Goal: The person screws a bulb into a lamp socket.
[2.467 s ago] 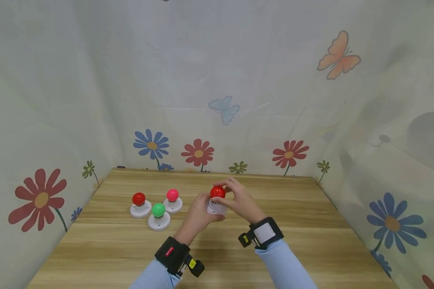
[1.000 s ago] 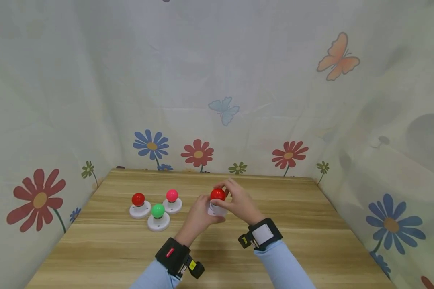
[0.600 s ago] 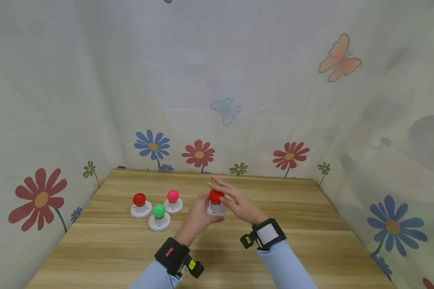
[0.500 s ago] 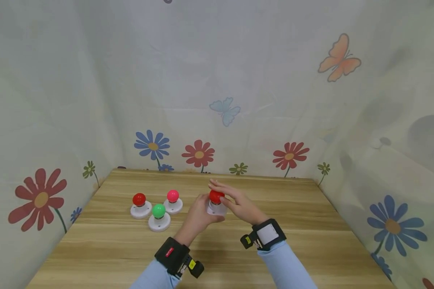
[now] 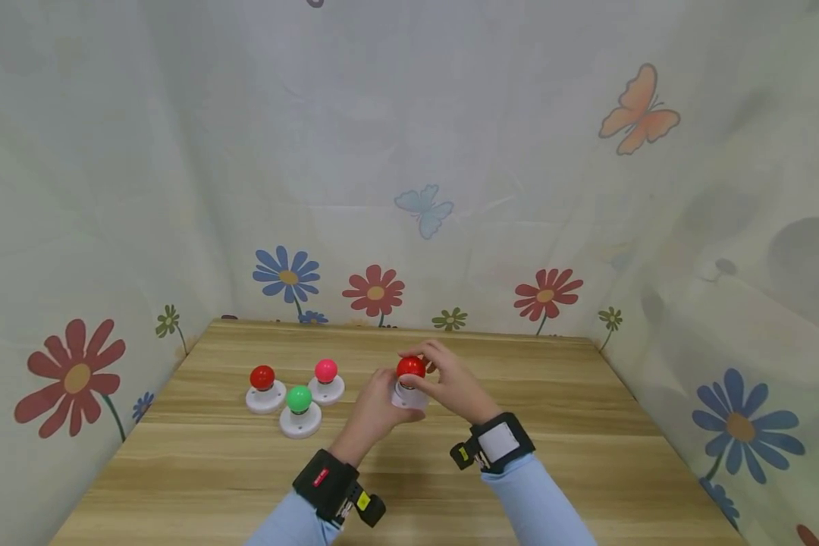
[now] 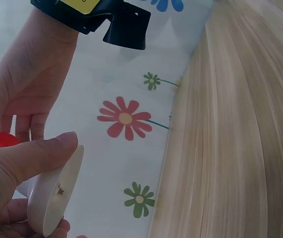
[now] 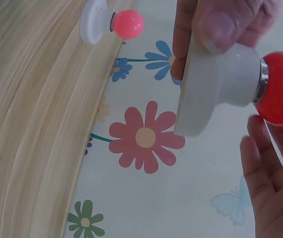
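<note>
My left hand grips a white round lamp holder by its wide base, above the table. A red light bulb sits in that holder, with a strip of its metal collar showing in the right wrist view. Around the bulb curl the thumb and fingers of my right hand, which pinch it from the right side. In the left wrist view the holder's underside faces away from the hand, and the bulb is mostly hidden behind my left thumb.
On the wooden table, to the left, stand three white holders with bulbs: a red bulb, a green bulb and a pink bulb. A flower-printed curtain closes off the back and sides.
Half a second ago my right fingers lay straighter over the bulb; now they are curled round it again. The left hand and holder have stayed nearly in place.
</note>
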`<state>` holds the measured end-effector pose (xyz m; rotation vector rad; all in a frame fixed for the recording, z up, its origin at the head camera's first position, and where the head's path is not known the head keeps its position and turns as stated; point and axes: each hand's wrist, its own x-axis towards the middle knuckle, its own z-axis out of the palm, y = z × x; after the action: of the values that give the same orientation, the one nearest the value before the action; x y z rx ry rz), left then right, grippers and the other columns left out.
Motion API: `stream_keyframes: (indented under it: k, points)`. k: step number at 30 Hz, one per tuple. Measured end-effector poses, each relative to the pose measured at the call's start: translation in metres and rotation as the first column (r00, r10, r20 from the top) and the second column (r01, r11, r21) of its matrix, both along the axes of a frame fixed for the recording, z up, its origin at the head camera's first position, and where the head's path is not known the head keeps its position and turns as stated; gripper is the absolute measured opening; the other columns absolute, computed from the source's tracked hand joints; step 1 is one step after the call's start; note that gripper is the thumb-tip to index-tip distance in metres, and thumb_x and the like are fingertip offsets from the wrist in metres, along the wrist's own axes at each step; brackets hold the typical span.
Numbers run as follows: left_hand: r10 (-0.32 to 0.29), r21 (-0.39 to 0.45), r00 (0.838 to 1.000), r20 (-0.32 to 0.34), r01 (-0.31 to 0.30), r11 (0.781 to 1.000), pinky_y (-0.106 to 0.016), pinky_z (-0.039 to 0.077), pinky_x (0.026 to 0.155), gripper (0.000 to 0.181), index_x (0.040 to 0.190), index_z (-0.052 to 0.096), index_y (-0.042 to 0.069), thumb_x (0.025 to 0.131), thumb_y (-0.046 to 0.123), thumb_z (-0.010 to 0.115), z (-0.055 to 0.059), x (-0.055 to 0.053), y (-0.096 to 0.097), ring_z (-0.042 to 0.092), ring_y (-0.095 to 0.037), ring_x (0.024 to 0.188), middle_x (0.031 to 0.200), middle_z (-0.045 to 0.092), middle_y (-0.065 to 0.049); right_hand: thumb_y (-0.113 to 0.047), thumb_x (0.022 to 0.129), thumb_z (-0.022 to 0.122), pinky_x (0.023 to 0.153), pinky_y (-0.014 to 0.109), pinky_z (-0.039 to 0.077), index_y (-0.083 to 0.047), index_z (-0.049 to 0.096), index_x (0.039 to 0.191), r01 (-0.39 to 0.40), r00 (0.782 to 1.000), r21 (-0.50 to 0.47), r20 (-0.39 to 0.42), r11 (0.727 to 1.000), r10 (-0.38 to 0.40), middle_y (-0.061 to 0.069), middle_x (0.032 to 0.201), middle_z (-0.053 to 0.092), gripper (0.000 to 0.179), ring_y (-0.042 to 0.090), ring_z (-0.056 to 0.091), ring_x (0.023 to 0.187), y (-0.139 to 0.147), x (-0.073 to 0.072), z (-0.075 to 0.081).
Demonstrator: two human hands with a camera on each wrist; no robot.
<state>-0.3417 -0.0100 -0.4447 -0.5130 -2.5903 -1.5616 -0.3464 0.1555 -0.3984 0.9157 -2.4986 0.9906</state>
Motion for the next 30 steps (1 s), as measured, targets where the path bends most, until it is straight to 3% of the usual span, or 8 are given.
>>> stream_keyframes:
  k: [4, 7, 9, 12, 16, 19, 22, 30]
  points:
    - [-0.008, 0.003, 1.0, -0.005, 0.008, 1.0, -0.049, 0.052, 0.092, 0.066, 0.129, 0.054, 0.009, 0.072, 0.02, 0.086, 0.001, 0.0, 0.0, 0.056, -0.029, 0.109, 0.122, 0.058, -0.01, -0.03, 0.081, 0.077, 0.073, 0.031, 0.052, -0.012, 0.063, 0.118, 0.082, 0.997, 0.007, -0.014, 0.997, -0.082, -0.002, 0.107, 0.058, 0.043, 0.013, 0.05, 0.087, -0.004, -0.001, -0.001]
    - [-0.016, 0.016, 1.0, -0.006, 0.017, 1.0, -0.049, 0.052, 0.093, 0.066, 0.129, 0.054, 0.009, 0.072, 0.019, 0.086, 0.002, 0.001, 0.0, 0.056, -0.029, 0.109, 0.122, 0.058, -0.01, -0.03, 0.08, 0.079, 0.07, 0.029, 0.052, -0.012, 0.063, 0.117, 0.099, 0.995, 0.008, -0.015, 0.995, -0.098, -0.001, 0.106, 0.057, 0.044, 0.016, 0.05, 0.086, -0.004, -0.001, -0.002]
    - [-0.021, 0.022, 1.0, -0.008, 0.021, 1.0, -0.049, 0.052, 0.093, 0.066, 0.129, 0.054, 0.009, 0.072, 0.019, 0.086, 0.003, 0.002, 0.0, 0.056, -0.029, 0.109, 0.122, 0.058, -0.01, -0.033, 0.081, 0.078, 0.074, 0.031, 0.054, -0.014, 0.06, 0.122, 0.092, 0.996, 0.018, -0.024, 0.996, -0.091, 0.001, 0.114, 0.055, 0.049, 0.018, 0.052, 0.093, -0.003, -0.002, -0.003]
    - [-0.02, 0.028, 1.0, -0.008, 0.02, 0.999, -0.05, 0.051, 0.095, 0.067, 0.13, 0.053, 0.009, 0.072, 0.017, 0.085, 0.004, 0.003, -0.001, 0.056, -0.03, 0.111, 0.124, 0.057, -0.011, -0.031, 0.086, 0.073, 0.092, 0.047, 0.053, -0.018, 0.052, 0.136, 0.031, 0.999, 0.012, -0.039, 0.999, -0.03, 0.006, 0.139, 0.044, 0.055, 0.028, 0.047, 0.122, -0.001, -0.002, -0.003]
    - [-0.022, 0.016, 1.0, -0.022, 0.023, 1.0, -0.05, 0.051, 0.095, 0.069, 0.133, 0.052, 0.009, 0.073, 0.018, 0.085, 0.003, 0.001, -0.002, 0.056, -0.031, 0.112, 0.125, 0.056, -0.011, -0.018, 0.093, 0.062, 0.106, 0.066, 0.032, -0.022, 0.042, 0.147, -0.124, 0.992, -0.022, -0.02, 0.992, 0.124, 0.003, 0.161, 0.022, 0.057, 0.032, 0.022, 0.146, 0.003, -0.002, -0.001]
    - [-0.022, 0.001, 0.999, -0.027, 0.022, 1.0, -0.05, 0.051, 0.095, 0.07, 0.133, 0.051, 0.009, 0.073, 0.02, 0.085, 0.002, -0.001, -0.002, 0.056, -0.03, 0.111, 0.125, 0.056, -0.011, -0.012, 0.097, 0.056, 0.11, 0.062, 0.029, -0.02, 0.043, 0.147, -0.225, 0.974, -0.039, 0.023, 0.974, 0.226, 0.001, 0.16, 0.026, 0.052, 0.028, 0.025, 0.146, 0.006, -0.002, -0.001]
    - [-0.013, -0.01, 1.0, -0.015, 0.013, 1.0, -0.049, 0.051, 0.095, 0.07, 0.134, 0.051, 0.01, 0.073, 0.022, 0.085, 0.002, -0.002, -0.002, 0.056, -0.03, 0.11, 0.125, 0.056, -0.011, -0.011, 0.098, 0.053, 0.11, 0.059, 0.033, -0.016, 0.046, 0.145, -0.267, 0.962, -0.046, 0.056, 0.963, 0.269, 0.003, 0.155, 0.035, 0.048, 0.026, 0.032, 0.144, 0.007, -0.002, 0.0]
    - [-0.015, -0.016, 1.0, -0.017, 0.015, 1.0, -0.049, 0.051, 0.094, 0.068, 0.131, 0.052, 0.008, 0.073, 0.02, 0.085, 0.004, 0.001, -0.001, 0.056, -0.03, 0.109, 0.124, 0.057, -0.012, -0.011, 0.097, 0.055, 0.103, 0.055, 0.044, -0.015, 0.053, 0.138, -0.229, 0.969, -0.06, 0.08, 0.972, 0.233, 0.009, 0.138, 0.054, 0.041, 0.028, 0.049, 0.128, 0.006, 0.0, 0.001]
